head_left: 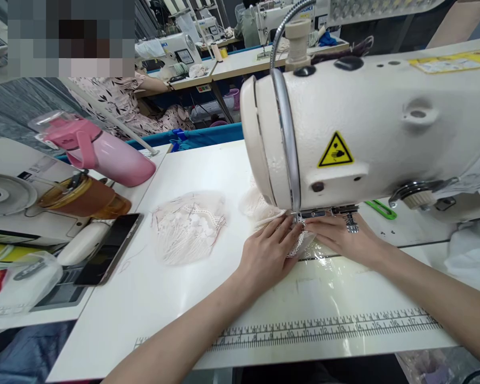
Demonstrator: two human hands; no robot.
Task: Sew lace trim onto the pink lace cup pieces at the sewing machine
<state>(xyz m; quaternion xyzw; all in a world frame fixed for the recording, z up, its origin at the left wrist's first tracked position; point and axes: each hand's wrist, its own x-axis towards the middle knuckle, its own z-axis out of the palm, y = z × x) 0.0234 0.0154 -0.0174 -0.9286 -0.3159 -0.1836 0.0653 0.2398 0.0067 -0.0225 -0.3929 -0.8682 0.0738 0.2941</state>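
My left hand (pixel 269 249) lies over pale lace fabric (pixel 296 246) at the needle area of a sewing machine (pixel 368 133), its fingers stretched out and pressing down. On the other side of the needle, my right hand (pixel 344 237) reaches under the machine head with straight fingers touching the lace; the presser attachment partly covers it. More sheer fabric (pixel 260 205) bunches behind my left hand. Left of my hands, a separate lace-trimmed sheer piece (pixel 190 226) with loose threads lies on the white table (pixel 176 304).
A black phone (pixel 110 249), an amber cup (pixel 84 197) and a pink bottle (pixel 108 154) are on the left. A green thread snipper (pixel 382 209) lies behind my right hand. A printed ruler (pixel 288 333) runs along the front edge. Another person sits beyond the table.
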